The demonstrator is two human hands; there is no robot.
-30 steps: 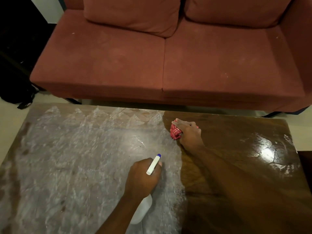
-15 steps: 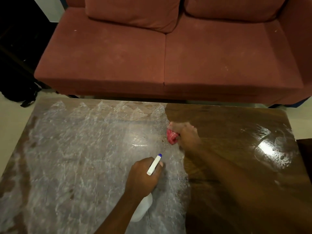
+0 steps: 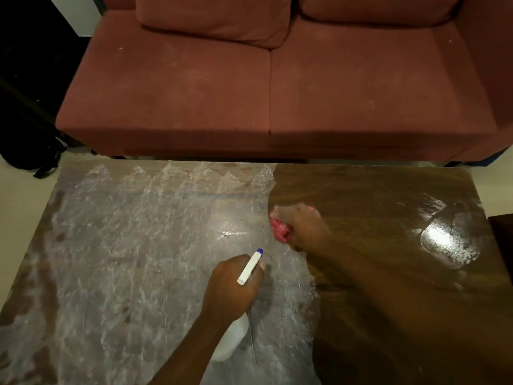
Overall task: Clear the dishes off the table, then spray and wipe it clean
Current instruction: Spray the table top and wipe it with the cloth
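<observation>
counter (image 3: 388, 195) is a big brown wood top, and it fills the low half of the view. a white film (image 3: 125, 245) with streaks covers its left part. the right part is dark and wet, with a bright spot (image 3: 444, 240) of light near the right edge.

the left hand (image 3: 230, 290) is over the white part, near the middle. its fingers are curled tight round the neck of a white spray bottle (image 3: 233, 343). the bottle's blue tip points away from the person, and its fat end hangs down under the wrist.

the right hand (image 3: 308, 229) is just past the bottle, right where the white part meets the dark part. it is blurry. its fingers are closed over a red cloth (image 3: 281, 230) and press it on the counter. some of the cloth sticks out on the hand's left side.

a red sofa (image 3: 194, 93) stands behind the counter, with a cushion (image 3: 216, 20) on it. a black bag (image 3: 30, 157) lies on the pale floor (image 3: 16, 195) at the far left.
</observation>
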